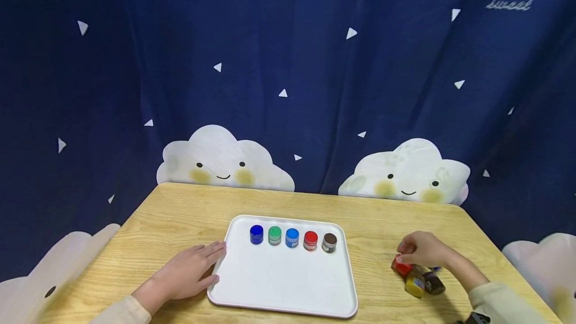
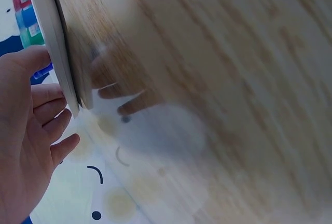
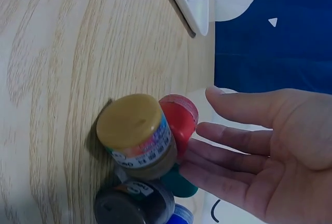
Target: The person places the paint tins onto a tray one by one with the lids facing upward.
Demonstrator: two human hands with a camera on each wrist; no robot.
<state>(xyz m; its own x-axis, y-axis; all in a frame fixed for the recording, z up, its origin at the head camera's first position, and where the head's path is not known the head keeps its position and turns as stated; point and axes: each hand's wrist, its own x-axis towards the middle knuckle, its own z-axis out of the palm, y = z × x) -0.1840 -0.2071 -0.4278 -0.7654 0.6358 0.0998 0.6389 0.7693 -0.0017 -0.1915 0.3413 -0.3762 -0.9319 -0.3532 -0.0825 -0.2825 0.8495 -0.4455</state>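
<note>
A white tray (image 1: 283,279) lies mid-table with a row of small paint jars at its far side: dark blue (image 1: 256,234), green (image 1: 274,235), light blue (image 1: 292,237), red (image 1: 310,240) and brown (image 1: 329,242). My left hand (image 1: 186,274) (image 2: 26,146) lies flat on the table, its straight fingers touching the tray's left rim (image 2: 52,27). My right hand (image 1: 423,249) (image 3: 259,146) hovers over a loose cluster of jars on the right. Its relaxed fingertips are at a red jar (image 1: 400,267) (image 3: 179,117), next to a yellow-lidded jar (image 1: 415,284) (image 3: 136,133) and a dark-lidded jar (image 1: 434,284) (image 3: 135,206).
The wooden table (image 1: 180,214) ends at a dark blue curtain with cloud prints (image 1: 220,161) right behind it. A green lid (image 3: 179,185) and a blue lid (image 3: 181,216) show in the cluster under my right hand. Bare wood lies between the tray and the cluster.
</note>
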